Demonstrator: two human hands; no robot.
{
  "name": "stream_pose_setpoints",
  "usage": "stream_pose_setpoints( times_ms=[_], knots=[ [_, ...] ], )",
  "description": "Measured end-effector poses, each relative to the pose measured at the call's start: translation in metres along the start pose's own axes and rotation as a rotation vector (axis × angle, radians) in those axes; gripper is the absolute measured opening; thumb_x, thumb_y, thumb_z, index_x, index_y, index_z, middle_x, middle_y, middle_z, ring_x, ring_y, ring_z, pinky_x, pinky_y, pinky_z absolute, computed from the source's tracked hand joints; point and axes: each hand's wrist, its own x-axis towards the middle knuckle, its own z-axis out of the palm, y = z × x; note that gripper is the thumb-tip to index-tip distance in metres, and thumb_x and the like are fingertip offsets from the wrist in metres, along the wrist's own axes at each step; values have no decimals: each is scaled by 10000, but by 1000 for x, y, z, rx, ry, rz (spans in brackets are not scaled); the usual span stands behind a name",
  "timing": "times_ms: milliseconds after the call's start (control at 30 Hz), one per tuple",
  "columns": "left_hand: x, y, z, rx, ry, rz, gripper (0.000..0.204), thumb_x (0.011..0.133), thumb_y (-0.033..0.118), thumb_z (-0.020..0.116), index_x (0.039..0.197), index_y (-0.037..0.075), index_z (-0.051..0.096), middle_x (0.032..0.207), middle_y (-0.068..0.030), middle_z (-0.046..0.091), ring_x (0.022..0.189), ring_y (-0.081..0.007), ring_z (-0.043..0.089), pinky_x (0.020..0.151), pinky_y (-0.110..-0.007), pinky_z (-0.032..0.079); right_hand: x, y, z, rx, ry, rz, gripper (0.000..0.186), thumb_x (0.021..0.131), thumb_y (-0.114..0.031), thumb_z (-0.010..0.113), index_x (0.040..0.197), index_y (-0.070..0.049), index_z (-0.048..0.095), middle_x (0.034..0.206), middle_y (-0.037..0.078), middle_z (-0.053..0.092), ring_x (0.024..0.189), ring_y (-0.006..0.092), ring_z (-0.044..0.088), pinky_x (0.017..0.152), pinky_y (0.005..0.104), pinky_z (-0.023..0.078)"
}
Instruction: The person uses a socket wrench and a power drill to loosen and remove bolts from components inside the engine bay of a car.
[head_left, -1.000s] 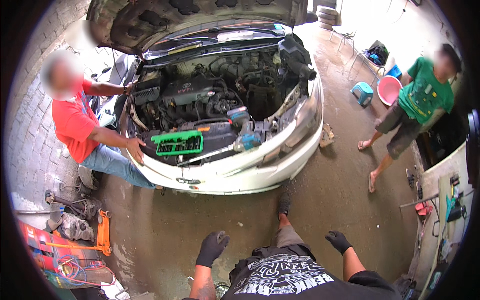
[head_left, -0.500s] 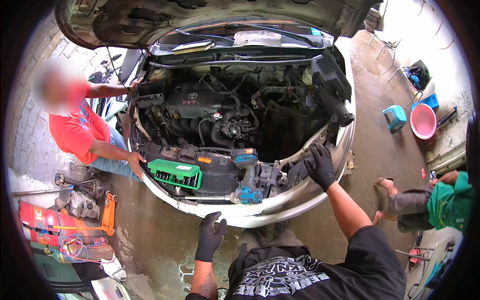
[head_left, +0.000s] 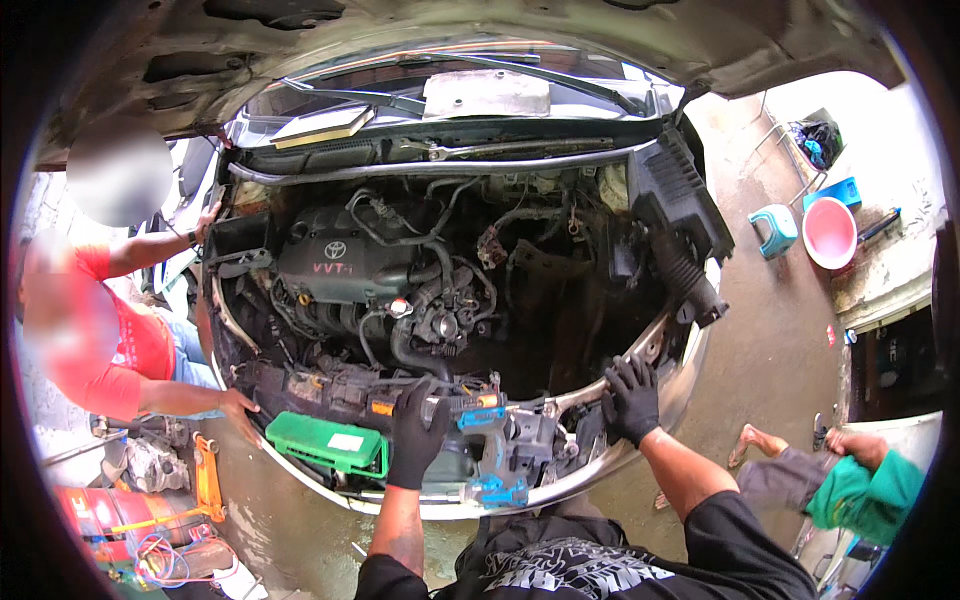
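Note:
My left hand point(head_left: 417, 435), in a black glove, is over the front panel of the engine bay, fingers pointing forward and holding nothing. Just to its right a blue cordless impact wrench point(head_left: 487, 445) lies on the panel. My right hand point(head_left: 632, 402), gloved too, rests with spread fingers on the bay's front-right edge. A green socket case point(head_left: 325, 443) sits left of my left hand. Ahead are the black engine cover point(head_left: 335, 262) and a dark cavity point(head_left: 545, 320). A black air-filter housing with a ribbed hose point(head_left: 680, 215) lies along the right side.
The raised hood point(head_left: 480, 30) arches overhead. A co-worker in a red shirt point(head_left: 100, 345) has both hands at the car's left side. On the right are a person in green point(head_left: 860, 495), a blue stool point(head_left: 773, 231) and a pink basin point(head_left: 829, 233). An orange jack point(head_left: 208, 478) stands left.
My view has moved in over the engine bay. My left hand has gone forward from before the bumper to over the front panel. My right hand remains at the front-right edge.

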Motion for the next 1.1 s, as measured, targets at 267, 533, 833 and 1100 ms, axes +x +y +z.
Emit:
stream_pose_setpoints(
  times_ms=[267,533,833,1100],
  knots=[
    [259,79,108,-136,111,454,287,918,203,675,1149,38,632,1143,-180,661,1095,-378,616,955,-511,471,4,1,0,2,-29,32,496,784,-251,717,1259,-125,646,1401,150,565,1352,434,434,1121,606,314],
    [380,114,190,269,102,449,321,891,234,633,1144,38,600,1181,-151,632,1159,-337,584,1027,-497,401,6,3,5,32,-25,42,503,795,-280,734,1273,-152,644,1416,123,558,1358,424,434,1113,616,317],
    [446,68,165,489,57,227,140,873,222,612,953,132,685,987,-120,665,1009,-307,644,910,-490,475,3,-1,5,-8,-60,54,507,811,-295,719,1292,-152,641,1447,108,539,1375,418,418,1133,610,292],
    [469,46,155,673,-61,482,199,828,159,652,1023,163,696,1026,-85,697,1035,-299,662,833,-474,539,9,4,3,-4,-34,35,525,792,-272,712,1293,-141,626,1430,126,550,1343,409,454,1121,588,332]
  ],
)
